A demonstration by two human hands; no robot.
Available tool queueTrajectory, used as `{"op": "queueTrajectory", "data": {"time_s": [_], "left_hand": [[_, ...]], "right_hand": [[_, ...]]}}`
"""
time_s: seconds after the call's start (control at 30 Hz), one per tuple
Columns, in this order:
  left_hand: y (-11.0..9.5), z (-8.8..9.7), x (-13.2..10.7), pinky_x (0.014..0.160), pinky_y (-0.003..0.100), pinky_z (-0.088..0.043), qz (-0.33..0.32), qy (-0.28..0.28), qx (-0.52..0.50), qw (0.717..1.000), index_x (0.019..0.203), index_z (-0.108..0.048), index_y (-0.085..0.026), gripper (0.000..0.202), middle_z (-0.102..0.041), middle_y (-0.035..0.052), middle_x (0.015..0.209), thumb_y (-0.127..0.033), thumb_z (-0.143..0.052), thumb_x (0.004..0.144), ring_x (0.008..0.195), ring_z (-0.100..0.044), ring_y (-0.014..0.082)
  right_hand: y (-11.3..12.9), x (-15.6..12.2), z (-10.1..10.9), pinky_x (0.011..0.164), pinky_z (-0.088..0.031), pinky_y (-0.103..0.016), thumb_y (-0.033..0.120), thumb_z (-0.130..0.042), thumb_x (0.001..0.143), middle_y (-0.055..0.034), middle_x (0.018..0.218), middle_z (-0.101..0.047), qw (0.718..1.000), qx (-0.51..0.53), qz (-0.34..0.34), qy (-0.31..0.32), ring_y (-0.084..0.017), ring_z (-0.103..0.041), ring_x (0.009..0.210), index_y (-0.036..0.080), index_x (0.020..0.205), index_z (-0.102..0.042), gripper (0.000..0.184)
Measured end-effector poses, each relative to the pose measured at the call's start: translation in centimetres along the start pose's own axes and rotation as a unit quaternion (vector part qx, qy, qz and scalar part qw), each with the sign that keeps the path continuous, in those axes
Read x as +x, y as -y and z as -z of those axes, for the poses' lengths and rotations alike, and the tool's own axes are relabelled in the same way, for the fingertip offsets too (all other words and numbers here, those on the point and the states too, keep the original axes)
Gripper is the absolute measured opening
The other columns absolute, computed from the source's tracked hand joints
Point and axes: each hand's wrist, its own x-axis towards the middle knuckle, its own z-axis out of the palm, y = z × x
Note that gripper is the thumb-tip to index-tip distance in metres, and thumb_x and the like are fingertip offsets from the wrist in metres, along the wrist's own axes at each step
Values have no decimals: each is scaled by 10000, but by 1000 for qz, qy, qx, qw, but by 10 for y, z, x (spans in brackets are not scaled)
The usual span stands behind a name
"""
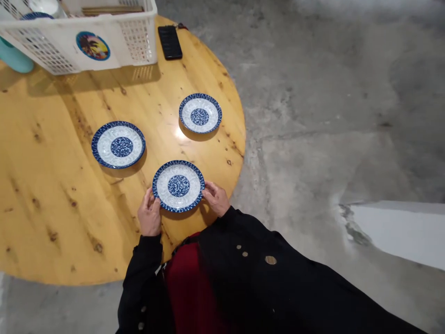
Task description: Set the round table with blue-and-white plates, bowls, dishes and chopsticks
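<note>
Front plate between hands, second plate behind-left, third plate behind-right, phone farther back, basket left of phone, on tabletop

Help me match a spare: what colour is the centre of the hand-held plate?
Dark blue with white patterning on the plate centre, best seen in the head view.

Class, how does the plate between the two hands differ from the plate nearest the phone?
The held plate has the left hand and right hand at its rim; the far plate has no hand on it. The held plate is nearer the camera; the far plate is farther away. The held plate looks larger than the far plate, perhaps only from being closer. Both share a dark blue rim, pale band and blue patterned centre.
</note>
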Motion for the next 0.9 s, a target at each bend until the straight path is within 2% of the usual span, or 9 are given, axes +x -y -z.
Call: {"op": "queueTrajectory", "data": {"time_s": [0.1,0.23,0.37,0.63,0.9], "left_hand": [[1,-2,-3,916,346,-574,32,3,-1,999,1332,-612,-155,591,-745,89,1072,-358,-674,781,990,-708,217],[2,-4,-8,917,350,-573,39,3,-2,999,1314,-624,-154,593,-747,84,1057,-346,-677,755,1011,-703,232],[3,2,-12,965,362,-552,26,-1,10,1000,1291,-638,-171,557,-743,84,1079,-342,-669,762,1081,-686,247],[9,23,-22,990,384,-543,14,-14,-3,1000,1230,-663,-164,491,-737,94,1100,-326,-656,767,1085,-688,253],[24,32,-23,992,395,-539,20,-24,1,1000,1230,-661,-163,490,-734,111,1123,-307,-653,762,1077,-690,249]], "right_hand": [[-8,-9,4,833,-555,-346,392,-607,745,-73,1015,-726,1000,0,-12,-17,-224,-698,904,185,1050,-629,369],[-14,-14,8,872,-552,-370,397,-614,735,-76,992,-726,999,-18,-18,-28,-237,-693,924,189,1044,-637,374],[-16,-20,9,833,-565,-373,406,-607,742,-73,967,-722,999,-33,-29,-4,-235,-692,875,191,1041,-648,371],[-22,-31,1,788,-566,-345,403,-621,726,-72,937,-717,996,-34,-54,68,-215,-694,845,182,1034,-659,381],[-28,-34,-5,775,-573,-344,382,-623,719,-67,939,-717,995,-19,-57,77,-208,-700,845,182,1031,-657,372]]}}
